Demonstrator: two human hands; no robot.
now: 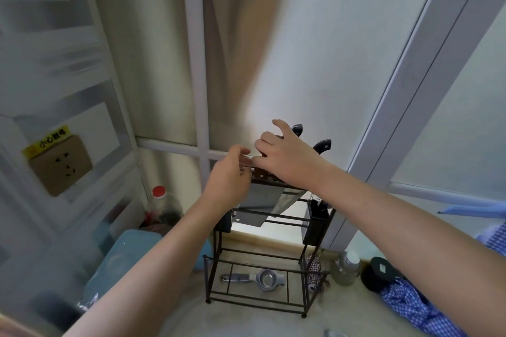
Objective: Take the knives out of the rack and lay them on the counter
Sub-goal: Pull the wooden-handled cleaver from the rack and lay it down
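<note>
Tabletop (175, 317): pale and speckled. It carries the rack and the small things near it.
Rack (246, 301): a black wire stand with a few levels. It stands upright on the tabletop, by the white window frame.
Knives: all in the top of the rack. A wide cleaver (262, 200) hangs blade down, with more flat blades close beside it. Two dark handles (323, 145) stick up at the back right.
Left hand (230, 175): at the top left of the rack. The fingers curl in and the fingertips pinch something thin there. It may be a knife handle, but the view is too blurry to be sure.
Right hand (284, 153): over the top of the rack, just beside the left hand. The fingers are spread, with the palm facing down on the knife tops.
Squeezer (257, 278): a shiny metal tool lying flat on the bottom level of the rack.
Jar (346, 268): see-through, standing on the tabletop just right of the rack.
</note>
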